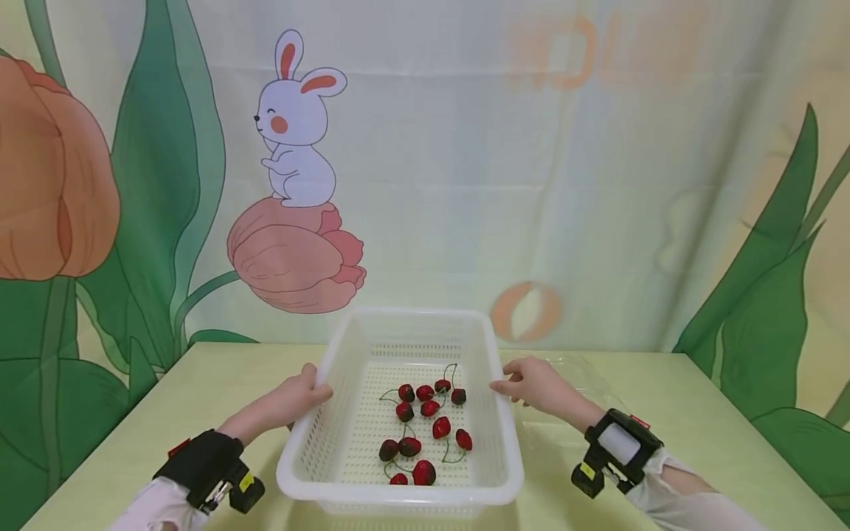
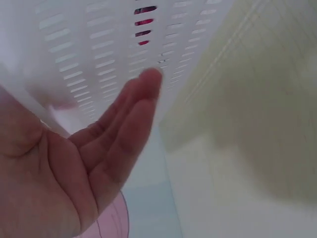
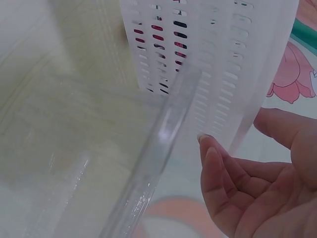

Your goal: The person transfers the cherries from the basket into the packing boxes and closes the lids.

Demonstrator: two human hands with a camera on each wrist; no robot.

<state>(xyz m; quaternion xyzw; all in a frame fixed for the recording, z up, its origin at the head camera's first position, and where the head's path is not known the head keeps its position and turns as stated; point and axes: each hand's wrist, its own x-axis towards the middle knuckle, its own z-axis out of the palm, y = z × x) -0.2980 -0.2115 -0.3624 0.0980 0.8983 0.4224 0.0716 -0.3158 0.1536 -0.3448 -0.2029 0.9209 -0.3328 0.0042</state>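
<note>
A white plastic basket [image 1: 398, 493] with slotted walls stands in the middle of the head view, several dark red cherries [image 1: 424, 473] with green stems lying on its floor. My left hand [image 1: 292, 402] holds its left rim, thumb on top; in the left wrist view the fingers [image 2: 124, 141] reach beneath the rim beside the wall. On the opposite side, my right hand [image 1: 543, 387] pinches the right rim between thumb and fingers. Cherries show through the wall slots in both wrist views. Whether the basket's bottom touches the table cannot be told.
A clear plastic container [image 3: 158, 144] sits on the table right of the basket, close to my right hand. The pale yellow table [image 1: 199, 391] meets a hanging cloth [image 1: 432, 184] printed with a rabbit and tulips at its back.
</note>
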